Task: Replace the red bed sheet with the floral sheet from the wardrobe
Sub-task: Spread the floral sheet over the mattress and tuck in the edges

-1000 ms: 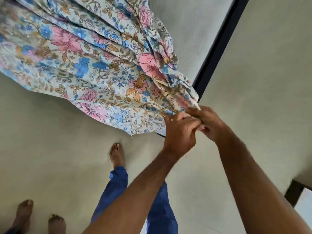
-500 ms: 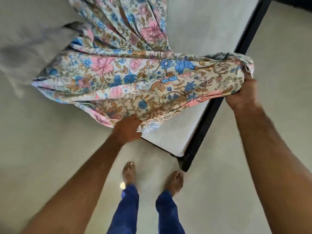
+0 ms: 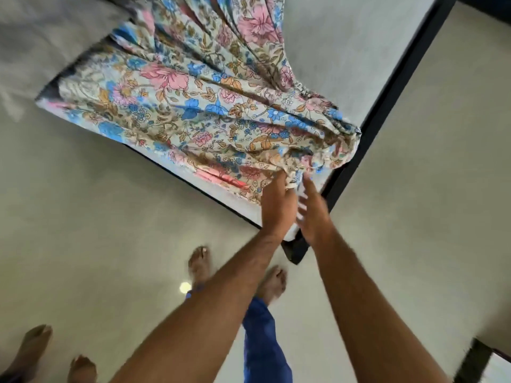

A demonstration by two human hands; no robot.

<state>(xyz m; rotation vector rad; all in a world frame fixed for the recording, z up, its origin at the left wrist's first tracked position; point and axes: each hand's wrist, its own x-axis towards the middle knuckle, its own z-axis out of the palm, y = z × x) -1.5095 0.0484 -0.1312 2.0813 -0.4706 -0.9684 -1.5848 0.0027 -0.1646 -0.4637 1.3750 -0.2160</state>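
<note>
Head view, looking down: floral sheet [image 3: 199,106] bunched and lifted over the near corner of the bed, fabric fanning up and away to the top of frame, lower edge hanging over the corner of the pale mattress [image 3: 345,45]. Left hand [image 3: 278,205] has its grip closed on the gathered hem of the sheet, fingers buried in the cloth just above the bed corner. Right hand [image 3: 312,208] is right beside the left, fingers fairly straight and spread, tips up against the same bunch of cloth; motion blur there, so can't tell if it actually pinches anything. Both forearms reach in from the bottom of frame and meet at that corner. Black bed frame [image 3: 398,87] runs diagonally along the right side of the mattress and turns at the corner below the hands. Sheet left edge is blurred, w/ dark shadow under it. Floor [image 3: 83,230] is pale, glossy, w/ a small bright light spot near the feet. Person's bare feet [image 3: 272,283] stand close to the bed corner, blue trousers [image 3: 262,344] below the arms. A second pair of bare feet [image 3: 33,346] at bottom left, well apart from the bed. Dark-framed object [image 3: 475,360] at bottom right corner, too cropped to identify.
</note>
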